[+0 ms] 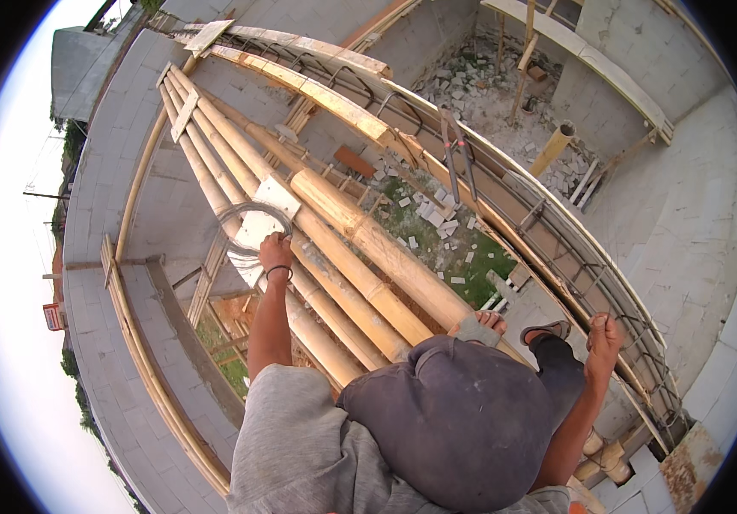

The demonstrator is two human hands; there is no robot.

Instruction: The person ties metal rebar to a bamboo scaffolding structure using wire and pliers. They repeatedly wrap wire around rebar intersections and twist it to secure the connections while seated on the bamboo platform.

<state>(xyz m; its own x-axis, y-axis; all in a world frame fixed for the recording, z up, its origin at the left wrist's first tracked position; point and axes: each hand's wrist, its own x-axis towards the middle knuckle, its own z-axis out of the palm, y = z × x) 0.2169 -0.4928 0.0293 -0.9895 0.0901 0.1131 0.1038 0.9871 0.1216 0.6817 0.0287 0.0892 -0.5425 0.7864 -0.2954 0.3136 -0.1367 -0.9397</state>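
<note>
My left hand [276, 252] is closed on the right side of a coil of thin wire [240, 207], which lies over pale boards [259, 228] on the bamboo poles [336, 292]. My right hand [603, 334] is raised by the edge of a long wooden beam form, its fingers curled; whether something thin is in it, I cannot tell. Inside the form runs a steel rebar cage [535, 215]. A pair of pincers or cutters with dark red grips [457, 151] hangs over the form's near edge, away from both hands.
Far below the poles lies ground with grass and broken blocks [436, 218]. Light block walls [111, 128] surround the openings. A thick bamboo pole [381, 247] runs beside my bent leg. An upright bamboo [551, 151] stands beyond the form.
</note>
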